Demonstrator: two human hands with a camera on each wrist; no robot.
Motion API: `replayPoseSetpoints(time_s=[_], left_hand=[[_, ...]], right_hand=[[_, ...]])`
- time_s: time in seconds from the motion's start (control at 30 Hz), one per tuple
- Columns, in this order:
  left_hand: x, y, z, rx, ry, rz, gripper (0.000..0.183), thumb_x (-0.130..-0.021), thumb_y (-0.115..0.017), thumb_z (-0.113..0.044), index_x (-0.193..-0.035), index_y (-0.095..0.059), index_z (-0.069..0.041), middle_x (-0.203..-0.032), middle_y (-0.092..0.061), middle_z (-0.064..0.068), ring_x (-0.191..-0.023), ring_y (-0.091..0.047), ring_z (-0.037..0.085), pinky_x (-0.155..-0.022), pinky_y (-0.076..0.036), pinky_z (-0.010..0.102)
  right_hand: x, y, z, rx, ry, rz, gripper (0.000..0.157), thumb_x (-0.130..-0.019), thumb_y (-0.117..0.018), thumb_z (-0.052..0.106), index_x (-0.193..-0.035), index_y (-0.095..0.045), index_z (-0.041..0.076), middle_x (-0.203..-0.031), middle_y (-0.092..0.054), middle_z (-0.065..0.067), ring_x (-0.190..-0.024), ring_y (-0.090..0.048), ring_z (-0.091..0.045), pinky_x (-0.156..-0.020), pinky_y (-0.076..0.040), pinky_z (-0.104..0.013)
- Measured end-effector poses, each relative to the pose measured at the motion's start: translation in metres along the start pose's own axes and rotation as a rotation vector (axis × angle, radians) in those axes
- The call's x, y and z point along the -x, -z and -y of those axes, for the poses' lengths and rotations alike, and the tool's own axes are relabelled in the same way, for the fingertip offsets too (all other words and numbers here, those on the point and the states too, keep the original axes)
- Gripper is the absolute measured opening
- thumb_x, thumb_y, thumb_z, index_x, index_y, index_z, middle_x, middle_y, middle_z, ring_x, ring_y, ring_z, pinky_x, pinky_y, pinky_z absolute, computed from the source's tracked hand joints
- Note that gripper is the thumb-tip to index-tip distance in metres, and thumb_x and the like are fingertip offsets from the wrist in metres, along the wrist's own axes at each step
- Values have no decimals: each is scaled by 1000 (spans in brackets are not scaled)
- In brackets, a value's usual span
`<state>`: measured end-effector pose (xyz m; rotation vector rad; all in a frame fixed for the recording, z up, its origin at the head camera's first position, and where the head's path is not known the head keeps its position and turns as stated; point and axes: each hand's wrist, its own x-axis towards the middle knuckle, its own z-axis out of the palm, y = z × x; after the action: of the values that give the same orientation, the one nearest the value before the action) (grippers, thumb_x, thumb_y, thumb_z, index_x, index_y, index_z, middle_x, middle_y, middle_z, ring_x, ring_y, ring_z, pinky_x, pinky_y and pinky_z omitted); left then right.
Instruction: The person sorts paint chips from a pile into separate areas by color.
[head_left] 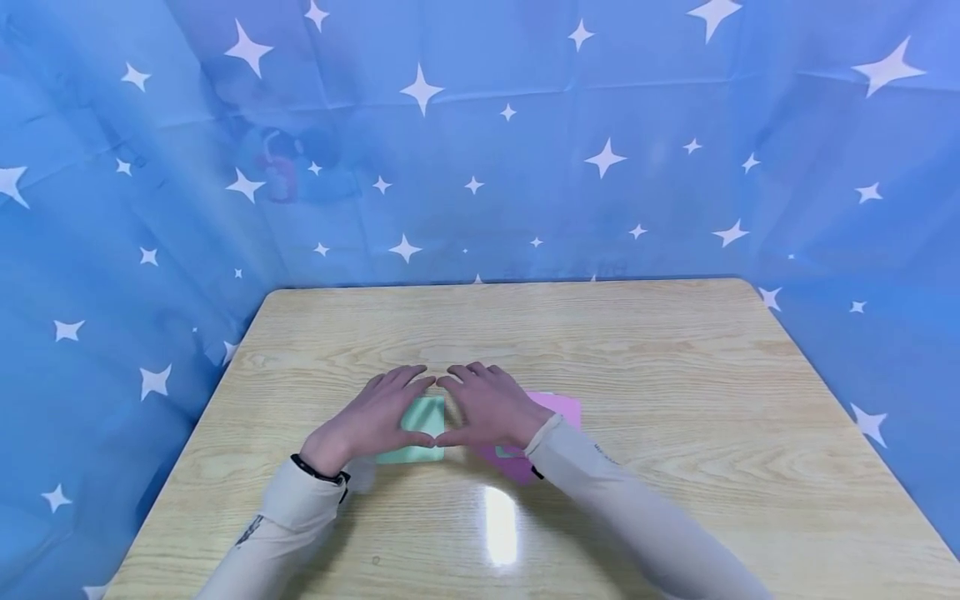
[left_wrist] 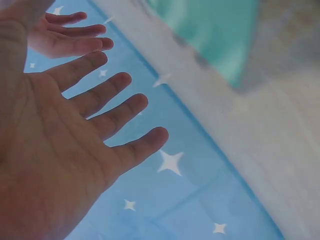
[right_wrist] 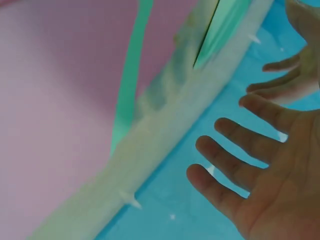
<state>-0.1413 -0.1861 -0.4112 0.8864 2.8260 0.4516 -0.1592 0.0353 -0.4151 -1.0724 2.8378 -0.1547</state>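
Observation:
In the head view my left hand point(head_left: 371, 419) and right hand point(head_left: 487, 410) are held over the table, thumbs and fingertips close together around a heart-shaped gap. Neither grips anything. Their fingers are spread and gently bent, with bare palms in the wrist views. A mint-green sheet point(head_left: 427, 417) lies beneath the left hand, partly hidden by it. Under the right hand and wrist is a pink sheet point(head_left: 564, 407), partly covered by the sleeve. The right wrist view shows a green strip point(right_wrist: 129, 80) along this pink sheet point(right_wrist: 60, 90).
The wood-grain table point(head_left: 660, 358) has rounded far corners. A blue curtain point(head_left: 510, 158) with white stars hangs behind it and along both sides. Light glares off the tabletop in front of the hands. A pale, whitish patch point(head_left: 362, 475) shows beside the left wrist.

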Motion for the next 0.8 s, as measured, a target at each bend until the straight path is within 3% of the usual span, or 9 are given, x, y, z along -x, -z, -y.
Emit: replayPoseSetpoints(time_s=[0.33,0.57,0.8], left_hand=[[-25,8,-34,-46,-54,-27,90,-86,-76,-56,-155,-43,-8,-162,-37,14,-151,-31,40,-118,-26,66],[-44,-2,-56,-68,-89,-26,94,-87,-71,-63,-156,-40,-8,-163,-35,13,-153,-27,37,-119,-21,67],[-60,-12,-77,-99,-118,1,101,-86,-71,-66,-159,-34,-6,-165,-34,12,-154,-27,35,-122,-21,63]], right_hand=[[38,22,-33,-28,-57,-88,93,-83,-61,79,-153,-46,19,-155,-48,-8,-141,-46,-32,-114,-40,-55],[65,26,-56,-65,-88,-141,97,-80,-66,77,-154,-45,18,-156,-47,-10,-143,-43,-36,-114,-37,-59],[90,18,-75,-66,-108,-139,104,-77,-68,79,-156,-43,16,-157,-45,-12,-144,-40,-39,-115,-34,-61]])
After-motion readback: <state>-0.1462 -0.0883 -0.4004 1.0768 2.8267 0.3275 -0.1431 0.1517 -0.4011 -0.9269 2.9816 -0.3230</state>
